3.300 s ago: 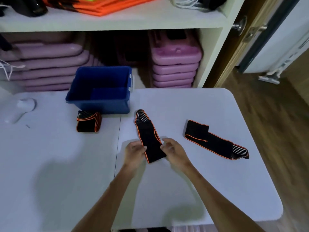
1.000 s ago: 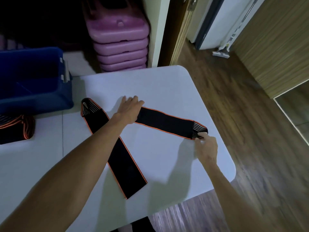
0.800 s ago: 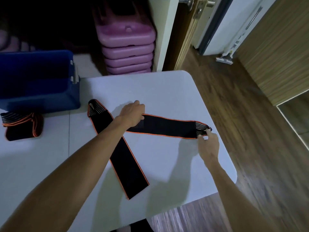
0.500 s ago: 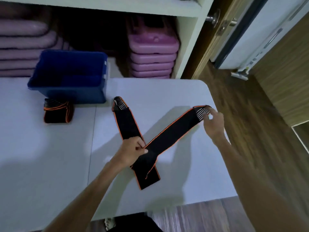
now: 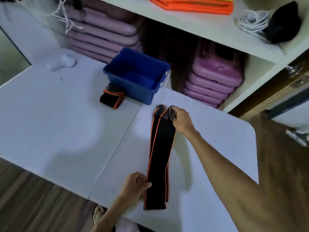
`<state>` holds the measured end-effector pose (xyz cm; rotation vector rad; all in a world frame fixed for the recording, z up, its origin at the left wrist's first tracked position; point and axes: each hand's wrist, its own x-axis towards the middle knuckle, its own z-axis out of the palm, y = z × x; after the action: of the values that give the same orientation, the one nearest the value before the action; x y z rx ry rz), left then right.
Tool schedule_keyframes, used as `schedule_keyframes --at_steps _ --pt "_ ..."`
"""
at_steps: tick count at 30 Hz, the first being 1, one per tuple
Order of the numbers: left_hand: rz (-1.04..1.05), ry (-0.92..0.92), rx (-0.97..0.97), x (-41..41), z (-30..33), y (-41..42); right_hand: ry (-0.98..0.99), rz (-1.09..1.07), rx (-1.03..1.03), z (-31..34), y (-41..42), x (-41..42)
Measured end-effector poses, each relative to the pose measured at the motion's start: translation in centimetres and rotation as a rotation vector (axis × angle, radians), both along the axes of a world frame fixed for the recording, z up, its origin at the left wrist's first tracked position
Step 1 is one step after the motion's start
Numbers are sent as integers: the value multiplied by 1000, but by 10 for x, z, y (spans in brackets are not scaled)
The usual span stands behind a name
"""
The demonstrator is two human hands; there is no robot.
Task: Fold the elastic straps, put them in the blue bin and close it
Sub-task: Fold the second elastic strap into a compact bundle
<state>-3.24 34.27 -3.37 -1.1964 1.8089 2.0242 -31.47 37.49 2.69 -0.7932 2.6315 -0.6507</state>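
**A:** Start at the grip. What does each hand have?

**B:** The right hand (image 5: 181, 120) pinches the striped far ends of the long strap (image 5: 159, 158), up near the back of the surface (image 5: 58, 131). The left hand (image 5: 133, 186) has its fingers curled onto the strap's left edge close to the near end, by the front edge of the surface.

**A:** So the strap runs between the two hands?

**B:** Yes. It is doubled along its length, with two layers lying nearly one over the other, orange piping showing down both sides. Its long axis runs straight away from the person, near end at the left hand, far end at the right.

**A:** And the blue bin (image 5: 138, 76)?

**B:** Beyond the far end and a little to the left, open, against the shelving. The right hand is the nearer one to it; the left is well apart from it.

**A:** What does the next fold turn on, then?

**B:** On that axis, I judge. One end has to travel along it to meet the other, and the layers look slightly offset, so they may skew.

**A:** Anything already folded?

**B:** One folded strap (image 5: 112, 97) sits on the surface, touching or just beside the bin's front wall, not yet inside. I see no lid.
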Motion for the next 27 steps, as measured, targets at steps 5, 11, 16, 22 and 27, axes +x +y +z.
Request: schedule_keyframes --at_steps 5,11,16,22,27 --pt "24 -57 -290 -2 -6 18 26 236 140 -25 -20 -11" --pt "-41 -133 -664 -9 9 47 68 256 92 -33 -33 -23" --pt "8 -192 -714 -20 19 66 52 255 97 -38 -42 -33" --pt "60 -282 -635 -29 16 68 58 144 20 -40 -26 -39" --pt "2 -314 -653 -45 14 74 81 28 -10 -37 -2 -53"
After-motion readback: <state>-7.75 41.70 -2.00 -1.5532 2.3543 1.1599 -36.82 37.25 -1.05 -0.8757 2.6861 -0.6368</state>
